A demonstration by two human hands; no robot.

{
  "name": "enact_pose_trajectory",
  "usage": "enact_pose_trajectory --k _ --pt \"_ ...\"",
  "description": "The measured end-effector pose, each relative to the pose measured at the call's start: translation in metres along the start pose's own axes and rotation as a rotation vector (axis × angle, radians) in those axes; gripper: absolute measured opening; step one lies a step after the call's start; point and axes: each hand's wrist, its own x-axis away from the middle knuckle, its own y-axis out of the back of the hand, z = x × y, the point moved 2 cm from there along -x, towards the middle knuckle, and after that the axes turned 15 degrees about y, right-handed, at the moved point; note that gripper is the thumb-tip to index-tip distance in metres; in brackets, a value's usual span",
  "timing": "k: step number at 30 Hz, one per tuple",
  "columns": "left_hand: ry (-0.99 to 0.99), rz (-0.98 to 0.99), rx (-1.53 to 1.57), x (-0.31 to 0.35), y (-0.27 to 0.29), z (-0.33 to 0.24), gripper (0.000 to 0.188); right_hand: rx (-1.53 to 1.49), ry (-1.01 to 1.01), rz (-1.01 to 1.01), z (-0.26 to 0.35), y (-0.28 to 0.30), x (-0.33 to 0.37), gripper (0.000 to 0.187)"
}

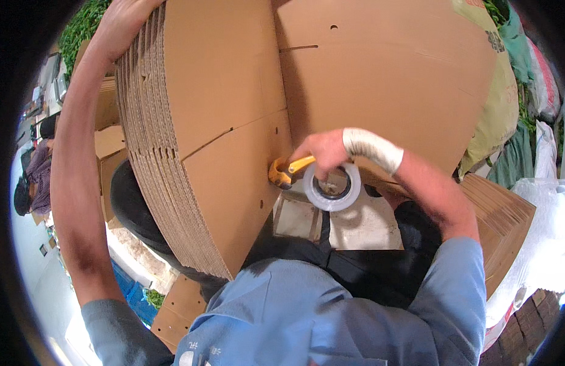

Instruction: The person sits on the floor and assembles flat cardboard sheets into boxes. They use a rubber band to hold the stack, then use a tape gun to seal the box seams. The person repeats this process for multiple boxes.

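A thick stack of flattened cardboard boxes stands on edge before me, its corrugated edges turned to my left. My left hand reaches up to the stack's far upper left edge; the picture's rim and the cardboard hide its fingers. Low in the middle, my right hand grips a yellow tape dispenser loaded with a wide roll of clear tape. The dispenser's head is close to the stack's near right side. Behind my right hand, a broad brown cardboard panel meets the stack at a corner.
Another stack of flattened cardboard lies at my right, beside white plastic wrapping. Filled sacks stand at the far right. To the left are more cardboard and a person in patterned clothing. Pale tiles show below the tape.
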Motion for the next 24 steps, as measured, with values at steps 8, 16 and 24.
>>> enact_pose_trajectory --k 8,16,24 --pt "0.025 0.034 -0.023 -0.008 -0.004 -0.012 0.081 0.008 0.047 0.493 -0.039 -0.060 -0.040 0.079" --pt "0.032 0.077 -0.167 -0.014 -0.003 -0.004 0.083 -0.020 -0.200 -0.394 0.001 -0.023 0.149 0.090" --pt "-0.024 -0.203 -0.130 -0.018 -0.027 0.001 0.089 -0.176 0.425 -0.603 0.183 -0.026 0.136 0.115"
